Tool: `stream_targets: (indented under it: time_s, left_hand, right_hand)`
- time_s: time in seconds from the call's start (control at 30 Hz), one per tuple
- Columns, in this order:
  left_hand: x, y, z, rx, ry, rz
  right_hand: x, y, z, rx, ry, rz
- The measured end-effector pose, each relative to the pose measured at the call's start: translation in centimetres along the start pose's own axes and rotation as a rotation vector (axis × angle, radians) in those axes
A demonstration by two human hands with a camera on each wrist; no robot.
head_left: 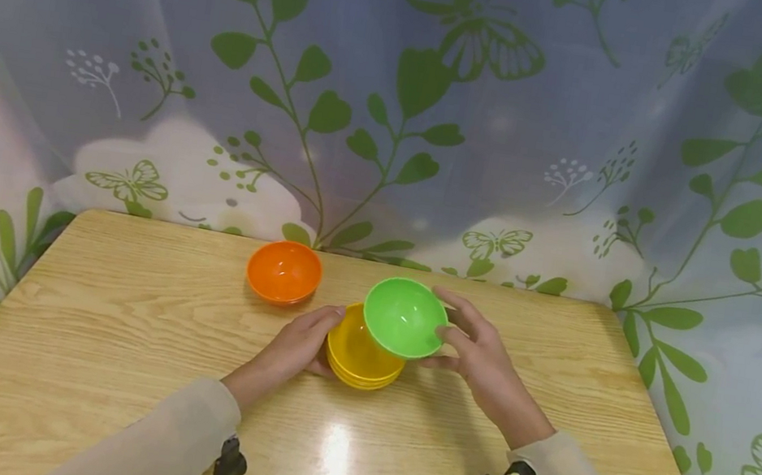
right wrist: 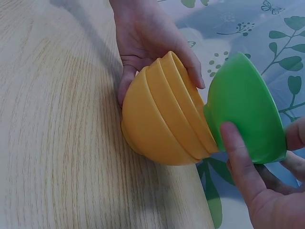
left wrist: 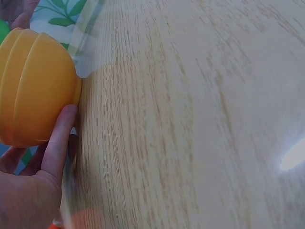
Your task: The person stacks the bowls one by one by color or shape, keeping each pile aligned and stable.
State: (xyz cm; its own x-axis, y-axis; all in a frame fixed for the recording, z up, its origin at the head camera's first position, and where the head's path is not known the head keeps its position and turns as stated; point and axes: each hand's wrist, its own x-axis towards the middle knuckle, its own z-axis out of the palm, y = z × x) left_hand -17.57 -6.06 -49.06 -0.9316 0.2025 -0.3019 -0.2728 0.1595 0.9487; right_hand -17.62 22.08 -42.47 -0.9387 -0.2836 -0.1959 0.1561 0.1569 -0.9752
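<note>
A green bowl (head_left: 404,317), pinched at its side by a person's right hand (head_left: 481,359), tilts above the right rear rim of a stack of yellow bowls (head_left: 363,360); whether the two touch is hard to tell. The left hand (head_left: 298,338) grips the stack, its thumb at the rim. An orange bowl (head_left: 283,274) sits apart near the far edge of the wood-grain table (head_left: 134,357), before a butterfly-and-leaf-print curtain (head_left: 596,81).
</note>
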Motion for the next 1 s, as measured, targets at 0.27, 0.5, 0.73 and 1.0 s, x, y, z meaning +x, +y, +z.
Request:
stream_targets:
  time_s: [0.27, 0.5, 0.73, 1.0]
  left_hand:
    - [-0.3, 0.1, -0.1, 0.007, -0.005, 0.016]
    - [-0.5, 0.2, 0.0, -0.012, -0.001, 0.018]
    - [-0.3, 0.2, 0.1, -0.011, -0.003, 0.012]
    - [-0.4, 0.3, 0.1, -0.017, 0.004, 0.018]
  right_hand:
    - [0.1, 0.2, 0.5, 0.006, -0.022, 0.0]
    - [0.1, 0.4, 0.8, 0.001, -0.033, 0.005]
    - [0.1, 0.5, 0.9, -0.012, -0.04, 0.0]
    - [0.3, 0.6, 1.2, -0.044, -0.057, -0.028]
